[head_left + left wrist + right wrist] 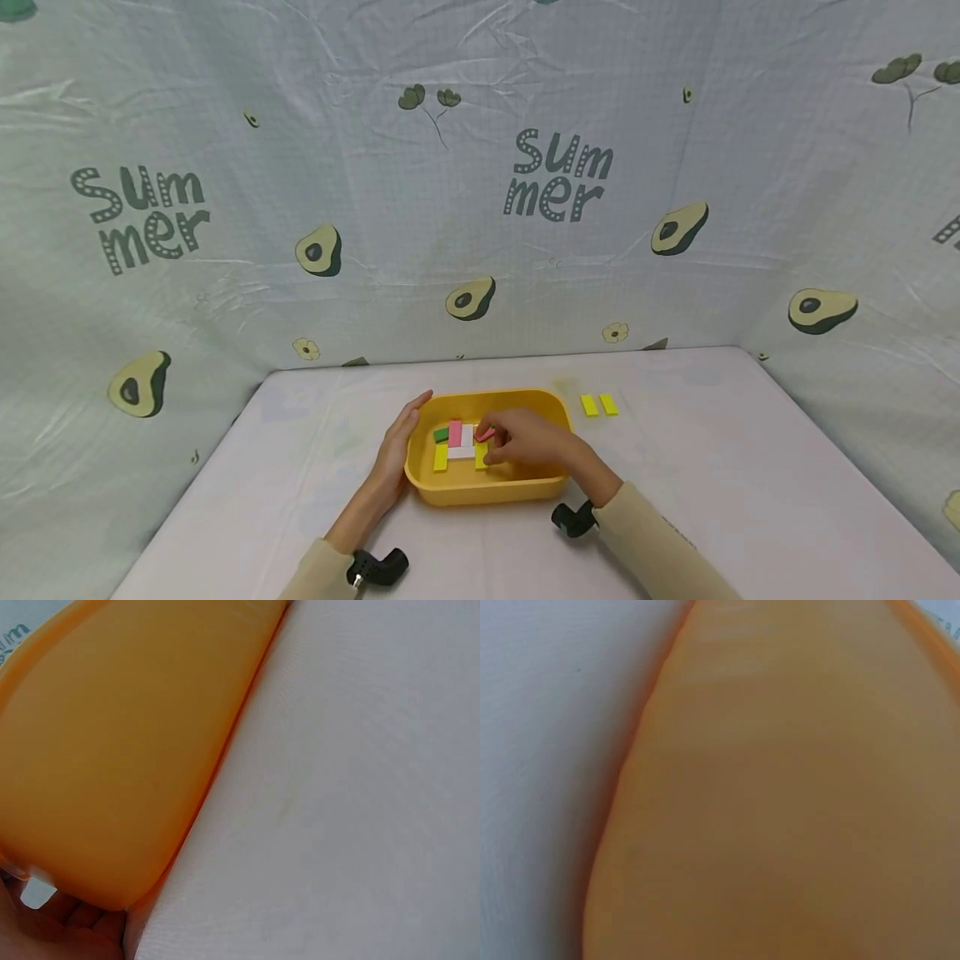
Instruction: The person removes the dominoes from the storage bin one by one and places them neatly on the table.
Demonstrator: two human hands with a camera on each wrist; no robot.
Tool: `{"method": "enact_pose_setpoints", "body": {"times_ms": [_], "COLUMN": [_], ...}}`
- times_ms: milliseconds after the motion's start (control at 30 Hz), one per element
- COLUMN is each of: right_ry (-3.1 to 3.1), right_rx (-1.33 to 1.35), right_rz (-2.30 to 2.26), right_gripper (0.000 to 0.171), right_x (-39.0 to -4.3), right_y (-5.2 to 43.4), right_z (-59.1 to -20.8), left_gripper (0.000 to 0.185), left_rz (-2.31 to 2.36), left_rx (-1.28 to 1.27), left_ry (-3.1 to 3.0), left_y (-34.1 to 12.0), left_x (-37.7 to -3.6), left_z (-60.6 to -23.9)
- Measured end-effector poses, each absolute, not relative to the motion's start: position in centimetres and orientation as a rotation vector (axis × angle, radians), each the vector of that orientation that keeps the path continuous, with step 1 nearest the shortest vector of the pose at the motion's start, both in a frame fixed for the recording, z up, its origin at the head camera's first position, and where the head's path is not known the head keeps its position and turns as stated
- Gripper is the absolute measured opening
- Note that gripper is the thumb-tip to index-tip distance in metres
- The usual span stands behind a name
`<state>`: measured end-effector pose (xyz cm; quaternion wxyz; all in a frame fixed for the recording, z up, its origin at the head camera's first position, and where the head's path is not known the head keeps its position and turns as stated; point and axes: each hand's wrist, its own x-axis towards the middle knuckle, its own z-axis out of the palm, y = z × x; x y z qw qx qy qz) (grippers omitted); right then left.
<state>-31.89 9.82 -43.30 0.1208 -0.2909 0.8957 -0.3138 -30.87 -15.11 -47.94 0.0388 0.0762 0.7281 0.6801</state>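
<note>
My tub (491,497) is orange-yellow. My blocks (455,433) are green, pink, white and yellow. The pale backdrop (390,308) is avocado-printed.

From the head: looking forward and down from the near side of the yellow tray (491,497), set well back, wide enough to get the table (262,500) all around the tray and the printed backdrop (405,192) beyond. From the left wrist: right up close, tilted onto the tray's outer wall, table to its right, left hand (64,934) at its lower end. From the right wrist: closer still, blurred, mostly filled by that outer wall, table to its left. Shared by head and left wrist: left hand at the tray. Shared by both wrists: backdrop lettering past the tray's rim.
</note>
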Motion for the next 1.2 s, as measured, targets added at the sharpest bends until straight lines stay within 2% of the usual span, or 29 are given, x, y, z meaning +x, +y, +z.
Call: {"method": "enact_pose_setpoints", "body": {"times_ms": [1200], "right_ry": [2.672], "right_rx": [-0.804], "right_rz": [-0.737], "right_gripper": [0.032], "right_x": [-30.99], "right_y": [9.32], "right_z": [-43.17], "left_gripper": [0.052], "left_rz": [2.098], "left_rx": [0.233], "left_ry": [2.228], "left_y": [-15.09], "left_x": [-30.45], "left_z": [-47.76]}}
